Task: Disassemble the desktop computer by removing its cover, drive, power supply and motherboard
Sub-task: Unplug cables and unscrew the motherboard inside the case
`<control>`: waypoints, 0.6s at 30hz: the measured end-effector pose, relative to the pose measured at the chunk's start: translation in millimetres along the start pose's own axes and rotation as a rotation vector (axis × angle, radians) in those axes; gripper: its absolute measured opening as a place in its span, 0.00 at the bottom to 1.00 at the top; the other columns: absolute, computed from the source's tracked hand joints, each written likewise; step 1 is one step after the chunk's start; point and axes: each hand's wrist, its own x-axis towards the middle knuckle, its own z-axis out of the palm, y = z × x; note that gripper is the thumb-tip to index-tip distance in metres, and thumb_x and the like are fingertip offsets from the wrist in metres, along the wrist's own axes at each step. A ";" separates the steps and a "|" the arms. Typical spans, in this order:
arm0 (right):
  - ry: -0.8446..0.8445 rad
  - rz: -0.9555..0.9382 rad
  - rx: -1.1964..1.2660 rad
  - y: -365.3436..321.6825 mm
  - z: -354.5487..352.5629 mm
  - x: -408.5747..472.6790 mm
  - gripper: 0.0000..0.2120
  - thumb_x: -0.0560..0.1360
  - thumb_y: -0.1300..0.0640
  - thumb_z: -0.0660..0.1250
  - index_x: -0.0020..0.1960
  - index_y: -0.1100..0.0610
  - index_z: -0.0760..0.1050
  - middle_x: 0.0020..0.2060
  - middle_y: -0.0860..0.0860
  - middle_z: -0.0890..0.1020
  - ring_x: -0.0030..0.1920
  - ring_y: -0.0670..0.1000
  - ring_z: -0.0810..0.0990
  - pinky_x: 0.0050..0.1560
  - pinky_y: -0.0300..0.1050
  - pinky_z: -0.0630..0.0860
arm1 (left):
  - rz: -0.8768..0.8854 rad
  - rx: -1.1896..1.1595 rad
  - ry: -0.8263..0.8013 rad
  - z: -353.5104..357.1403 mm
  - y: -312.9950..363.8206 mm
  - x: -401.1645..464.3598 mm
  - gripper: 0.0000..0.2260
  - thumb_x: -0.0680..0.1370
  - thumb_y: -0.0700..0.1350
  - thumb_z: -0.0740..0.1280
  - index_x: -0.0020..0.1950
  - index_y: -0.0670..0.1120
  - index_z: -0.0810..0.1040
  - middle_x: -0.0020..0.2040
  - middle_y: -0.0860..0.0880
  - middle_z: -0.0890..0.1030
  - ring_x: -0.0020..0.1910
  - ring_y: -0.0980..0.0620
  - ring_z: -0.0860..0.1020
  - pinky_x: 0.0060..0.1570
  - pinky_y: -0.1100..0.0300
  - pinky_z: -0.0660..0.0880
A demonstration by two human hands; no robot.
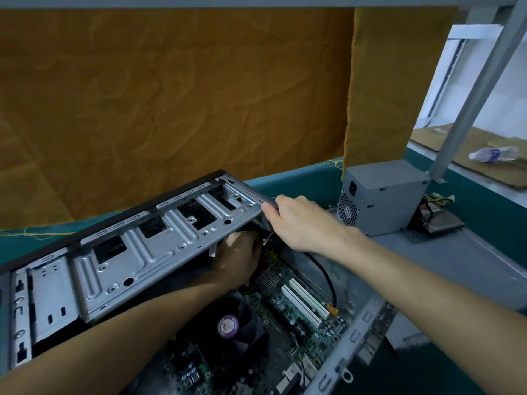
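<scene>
The open desktop case lies on the bench with its grey metal drive cage [137,252] swung up and tilted over the motherboard [299,317]. My right hand [299,220] grips the cage's far right corner. Reaching under the raised cage, my left hand [238,260] is curled near a white connector and cables; whether it holds anything is hidden in shadow. The CPU fan [228,327] with a purple label sits on the board. The grey power supply [379,195] stands outside the case at the back right, and a drive [440,223] lies beside it. The grey cover [456,252] lies flat underneath them.
The green bench top [299,181] extends behind the case to a brown cloth backdrop [171,109]. A grey metal post [470,95] rises at the right. A plastic bottle [493,154] lies on cardboard at the far right. The case's rear panel [365,340] runs along the front right.
</scene>
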 end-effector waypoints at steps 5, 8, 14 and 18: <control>0.052 -0.022 -0.046 1.5 0.9 -4.8 0.22 0.85 0.41 0.48 0.49 0.58 0.70 0.34 0.52 0.70 0.35 0.56 0.70 0.37 0.51 0.64 | 0.046 0.079 0.003 1.0 0.5 1.7 0.08 0.81 0.42 0.64 0.50 0.43 0.83 0.48 0.43 0.85 0.46 0.41 0.82 0.43 0.51 0.76; 0.052 -0.021 -0.044 1.1 0.3 -5.4 0.22 0.85 0.41 0.48 0.49 0.58 0.69 0.34 0.51 0.69 0.33 0.54 0.69 0.36 0.51 0.63 | -0.005 -0.026 0.045 0.5 -0.7 1.4 0.06 0.79 0.38 0.65 0.50 0.42 0.83 0.46 0.42 0.84 0.45 0.43 0.81 0.41 0.55 0.73; 0.054 -0.018 -0.042 0.4 0.3 -7.3 0.22 0.85 0.41 0.48 0.49 0.57 0.69 0.35 0.51 0.69 0.36 0.57 0.71 0.38 0.51 0.65 | 0.045 0.035 -0.002 -0.5 -0.1 1.1 0.08 0.80 0.40 0.64 0.49 0.43 0.83 0.48 0.43 0.84 0.46 0.43 0.81 0.44 0.52 0.75; 0.060 -0.015 -0.035 0.3 0.5 -7.4 0.21 0.85 0.41 0.48 0.49 0.57 0.68 0.34 0.50 0.68 0.33 0.53 0.68 0.36 0.51 0.64 | 0.025 -0.014 0.036 1.0 -3.0 2.0 0.07 0.80 0.38 0.64 0.50 0.40 0.82 0.46 0.41 0.84 0.45 0.42 0.80 0.42 0.56 0.71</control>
